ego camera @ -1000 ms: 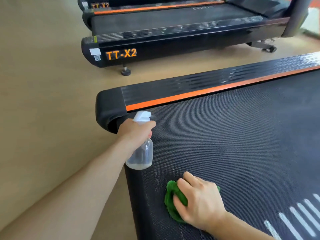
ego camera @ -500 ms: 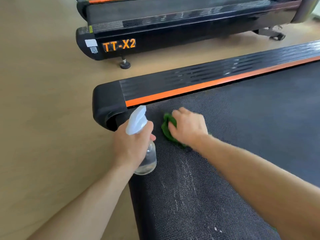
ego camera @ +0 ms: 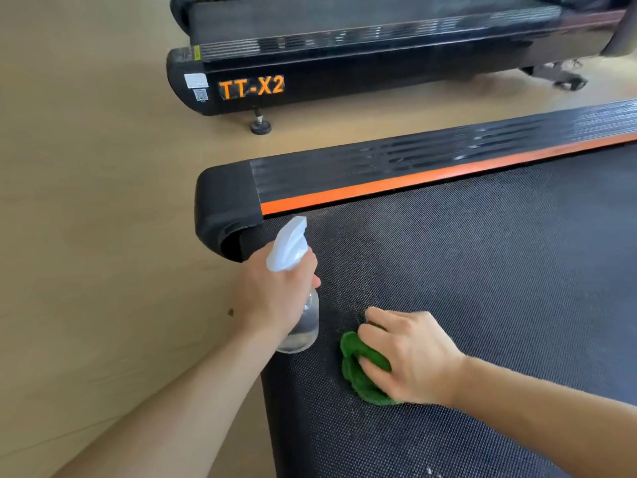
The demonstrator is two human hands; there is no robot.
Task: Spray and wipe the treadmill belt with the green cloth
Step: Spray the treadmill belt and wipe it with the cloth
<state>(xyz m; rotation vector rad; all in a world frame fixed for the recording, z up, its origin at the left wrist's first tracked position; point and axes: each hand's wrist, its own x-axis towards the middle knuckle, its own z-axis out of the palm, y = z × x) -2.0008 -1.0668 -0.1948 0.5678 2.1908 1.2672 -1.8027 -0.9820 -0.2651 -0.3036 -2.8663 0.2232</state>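
The black textured treadmill belt (ego camera: 482,288) fills the right half of the view, bordered by an orange-striped side rail (ego camera: 396,174). My right hand (ego camera: 410,357) grips the bunched green cloth (ego camera: 358,374) and presses it onto the belt near its left edge. My left hand (ego camera: 272,294) holds a clear spray bottle (ego camera: 303,326) with a white trigger head, upright over the belt's left edge, just left of the cloth. A little liquid shows at the bottle's bottom.
A second treadmill marked TT-X2 (ego camera: 251,88) stands across the top on the tan floor (ego camera: 86,201), with a levelling foot (ego camera: 261,125) below it. The near treadmill's rounded black end cap (ego camera: 220,212) sits beyond my left hand.
My right hand has pulled the green cloth back toward me along the belt from near the orange rail. My left hand with the bottle has stayed about where it was.
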